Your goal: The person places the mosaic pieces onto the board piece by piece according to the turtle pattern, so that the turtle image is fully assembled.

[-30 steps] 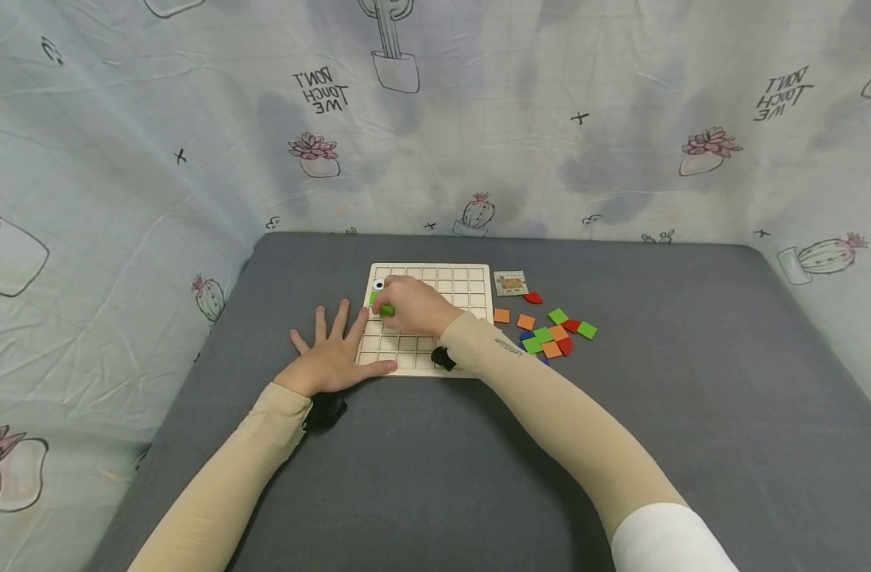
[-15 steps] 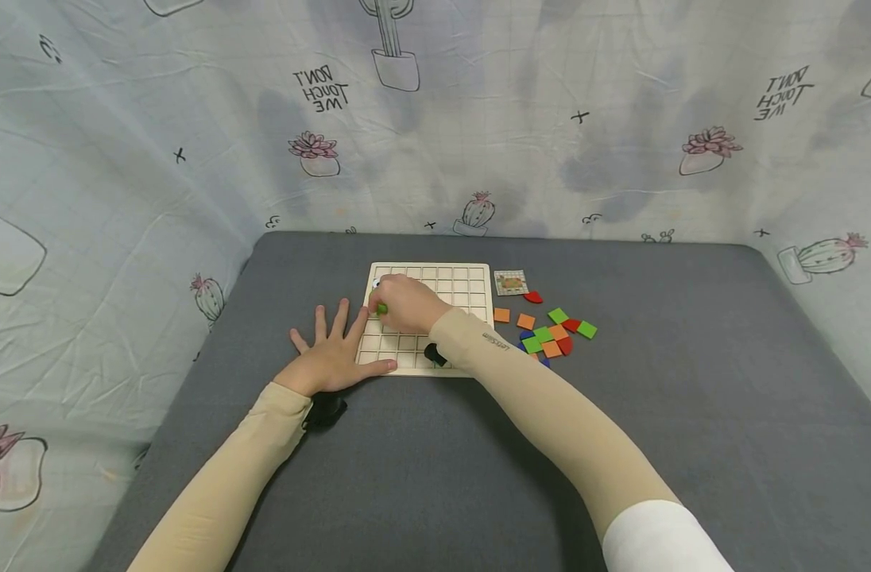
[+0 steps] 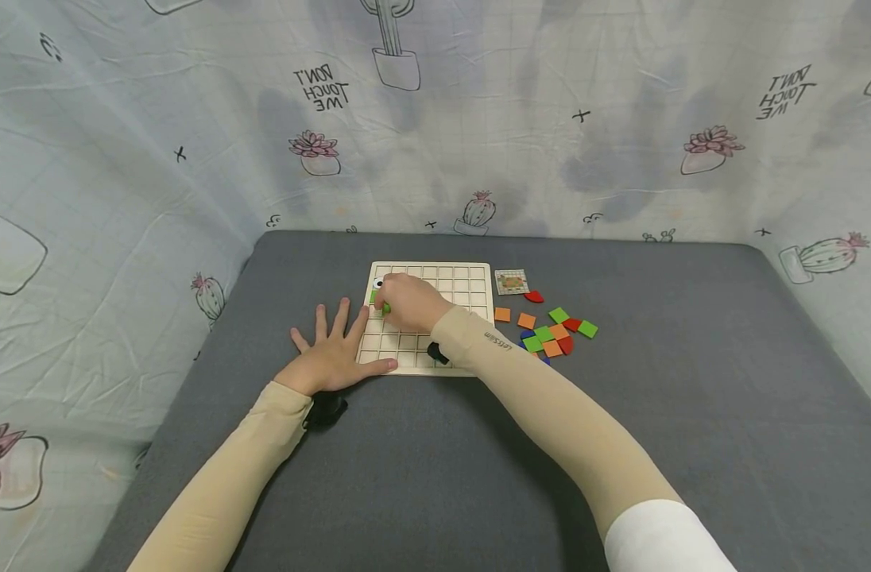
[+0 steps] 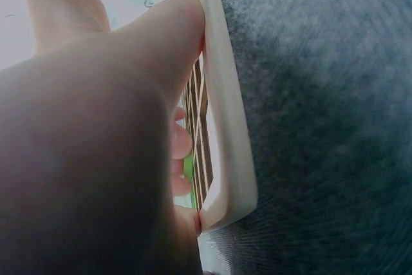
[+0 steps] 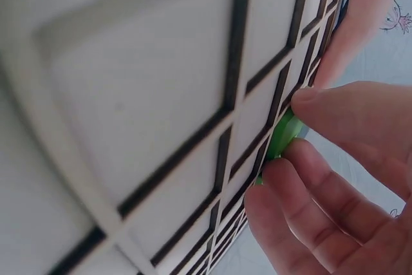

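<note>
A pale wooden grid board (image 3: 467, 278) lies on the grey table. Over its left columns my right hand (image 3: 410, 304) pinches a green tile (image 5: 283, 134) between thumb and fingers, low against the grid. Just beyond those fingers, a black-and-white eye piece (image 3: 377, 283) sits in the board's left column, with another green piece (image 3: 373, 296) below it, partly covered by the hand. My left hand (image 3: 327, 361) lies with fingers spread at the board's lower left, its thumb on the near rim. In the left wrist view the thumb (image 4: 174, 30) rests along the board's edge.
Right of the board lies a small picture card (image 3: 511, 282). Near it are a red piece (image 3: 534, 296), orange squares (image 3: 526, 321) and a loose cluster of several green, orange, red and blue tiles (image 3: 543, 334). A patterned curtain (image 3: 521, 119) hangs behind the table.
My right hand shifts slightly left with the green tile, covering much of the eye piece, then comes back a little so the eye piece shows again. The left hand stays put.
</note>
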`<state>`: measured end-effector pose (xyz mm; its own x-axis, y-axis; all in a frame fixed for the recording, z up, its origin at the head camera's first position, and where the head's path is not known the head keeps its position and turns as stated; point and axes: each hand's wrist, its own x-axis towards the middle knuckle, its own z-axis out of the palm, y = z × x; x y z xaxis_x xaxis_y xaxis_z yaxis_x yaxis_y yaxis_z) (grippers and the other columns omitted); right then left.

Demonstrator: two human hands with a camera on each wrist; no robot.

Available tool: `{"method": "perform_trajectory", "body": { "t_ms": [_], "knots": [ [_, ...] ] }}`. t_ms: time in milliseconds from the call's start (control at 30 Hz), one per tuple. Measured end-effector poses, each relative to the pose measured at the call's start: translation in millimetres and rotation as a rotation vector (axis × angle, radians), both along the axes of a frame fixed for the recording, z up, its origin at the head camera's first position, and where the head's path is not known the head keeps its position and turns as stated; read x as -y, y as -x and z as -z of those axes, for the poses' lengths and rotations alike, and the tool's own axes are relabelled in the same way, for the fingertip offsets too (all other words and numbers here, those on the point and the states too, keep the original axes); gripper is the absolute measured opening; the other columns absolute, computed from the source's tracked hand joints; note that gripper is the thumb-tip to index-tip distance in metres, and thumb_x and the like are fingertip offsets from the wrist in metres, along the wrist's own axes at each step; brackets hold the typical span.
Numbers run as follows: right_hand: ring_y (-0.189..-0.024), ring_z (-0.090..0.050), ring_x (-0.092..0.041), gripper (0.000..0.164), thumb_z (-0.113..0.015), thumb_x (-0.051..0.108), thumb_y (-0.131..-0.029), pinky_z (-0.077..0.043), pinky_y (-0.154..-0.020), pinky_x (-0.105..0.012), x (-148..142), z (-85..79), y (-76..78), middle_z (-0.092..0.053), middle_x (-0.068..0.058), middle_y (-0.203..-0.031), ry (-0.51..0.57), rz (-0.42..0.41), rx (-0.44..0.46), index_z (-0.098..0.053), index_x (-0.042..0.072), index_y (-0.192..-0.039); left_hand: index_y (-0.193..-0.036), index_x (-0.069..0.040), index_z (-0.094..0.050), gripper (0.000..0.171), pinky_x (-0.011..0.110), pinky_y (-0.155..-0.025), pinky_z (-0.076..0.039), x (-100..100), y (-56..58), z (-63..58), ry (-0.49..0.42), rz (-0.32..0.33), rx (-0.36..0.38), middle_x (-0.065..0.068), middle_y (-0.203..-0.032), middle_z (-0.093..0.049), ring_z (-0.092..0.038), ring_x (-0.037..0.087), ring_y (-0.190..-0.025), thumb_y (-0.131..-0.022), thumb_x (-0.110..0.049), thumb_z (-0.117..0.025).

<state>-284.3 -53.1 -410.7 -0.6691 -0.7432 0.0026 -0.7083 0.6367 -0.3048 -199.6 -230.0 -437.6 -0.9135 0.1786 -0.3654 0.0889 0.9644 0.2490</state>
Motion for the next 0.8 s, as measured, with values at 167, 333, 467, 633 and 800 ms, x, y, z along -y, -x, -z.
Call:
{"method": "perform_trajectory", "body": {
  "t_ms": [167,333,467,633,800],
  "knots": [
    [-0.114,-0.069,-0.023,0.018,-0.07,0.008,-0.098,-0.056,-0.1,-0.034,-2.2,0.4,1.0,-0.073,-0.008,-0.12,0.001,0.014,0.007,-0.08,0.008,-0.113,-0.169,-0.019,0.002,0.118,0.092,-0.102,0.008,-0.2,0.1,-0.9,0.0,-0.004,0.005,0.022,-0.173,0.016,0.021,0.058,-0.153,-0.087,-0.089,-0.046],
    [-0.115,-0.07,-0.021,0.017,-0.071,0.007,-0.097,-0.056,-0.1,-0.033,-4.5,2.3,2.4,-0.075,-0.007,-0.118,0.02,0.016,0.0,-0.082,0.008,-0.11,-0.169,-0.02,0.002,0.119,0.092,-0.102,0.009,0.0,0.7,-0.7,-0.003,-0.007,0.008,0.021,-0.173,0.017,0.022,0.057,-0.153,-0.086,-0.091,-0.045],
    [-0.112,-0.071,-0.021,0.016,-0.072,0.007,-0.096,-0.056,-0.099,-0.032,-5.4,4.2,3.4,-0.076,-0.006,-0.116,0.031,0.01,-0.011,-0.082,0.009,-0.109,-0.169,-0.021,0.003,0.119,0.092,-0.102,0.009,0.7,1.4,1.1,0.0,-0.007,0.007,0.021,-0.173,0.017,0.022,0.057,-0.153,-0.085,-0.092,-0.044],
    [-0.112,-0.07,-0.022,0.016,-0.072,0.005,-0.095,-0.055,-0.1,-0.033,-7.6,4.1,4.7,-0.076,-0.007,-0.115,0.052,-0.01,0.007,-0.081,0.007,-0.109,-0.169,-0.022,0.003,0.119,0.091,-0.102,0.011,0.6,0.6,1.1,-0.007,-0.006,0.002,0.021,-0.173,0.017,0.023,0.057,-0.153,-0.086,-0.091,-0.045],
    [-0.114,-0.07,-0.022,0.021,-0.072,0.005,-0.096,-0.055,-0.101,-0.034,-16.9,0.8,6.0,-0.075,-0.009,-0.118,0.085,-0.026,0.044,-0.079,0.005,-0.116,-0.169,-0.022,0.003,0.119,0.091,-0.103,0.01,0.7,1.0,1.2,-0.013,-0.005,0.001,0.02,-0.173,0.017,0.023,0.057,-0.153,-0.086,-0.091,-0.046]
  ]
}}
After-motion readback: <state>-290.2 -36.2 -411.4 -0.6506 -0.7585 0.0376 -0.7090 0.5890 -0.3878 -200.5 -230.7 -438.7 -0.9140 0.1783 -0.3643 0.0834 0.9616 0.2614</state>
